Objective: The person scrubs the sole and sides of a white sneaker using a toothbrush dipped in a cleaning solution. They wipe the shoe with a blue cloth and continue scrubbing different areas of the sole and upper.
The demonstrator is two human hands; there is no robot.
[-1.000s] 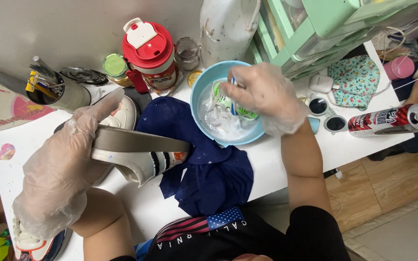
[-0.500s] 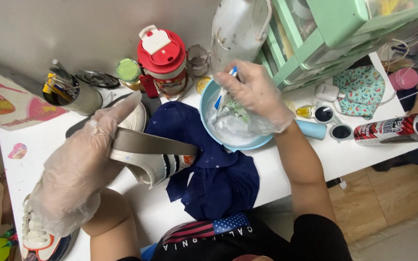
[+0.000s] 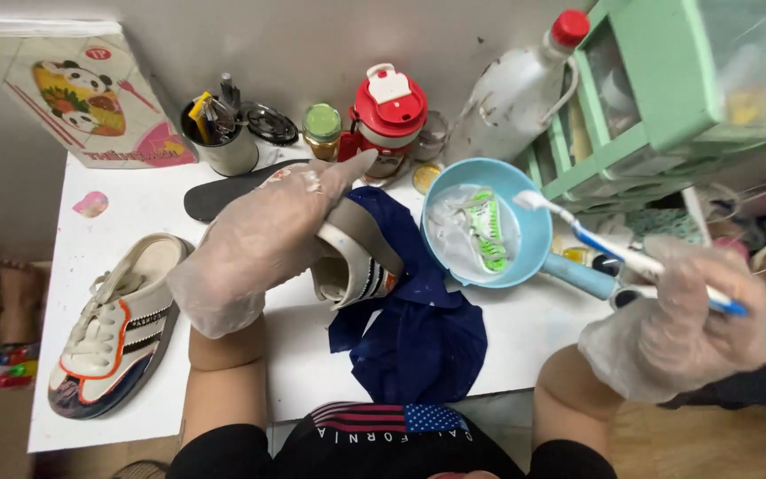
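A white sneaker with dark stripes [image 3: 361, 262] is gripped by the gloved left hand [image 3: 254, 248], whose fingers are wrapped over its upper, and it is held tilted above a dark blue cloth [image 3: 418, 341] spread on the white tabletop [image 3: 135, 204]. A blue-and-white toothbrush [image 3: 618, 253] is pinched in the closed fingers of the gloved right hand [image 3: 680, 324], its foamy bristle head raised over the rim of a light blue bowl [image 3: 534, 239] in which soapy water and a green tube can be seen. The brush appears loaded, so scrubbing of this shoe is judged to be under way rather than finished; how clean it is cannot be told. A 2nd sneaker [image 3: 113, 333] lies apart at the left edge, laces up, untouched by either hand, beside a black insole [image 3: 219, 195]. Compared with 0.5 s ago, the right hand has been withdrawn from the bowl to the right, and the brush lifted clear of the water.
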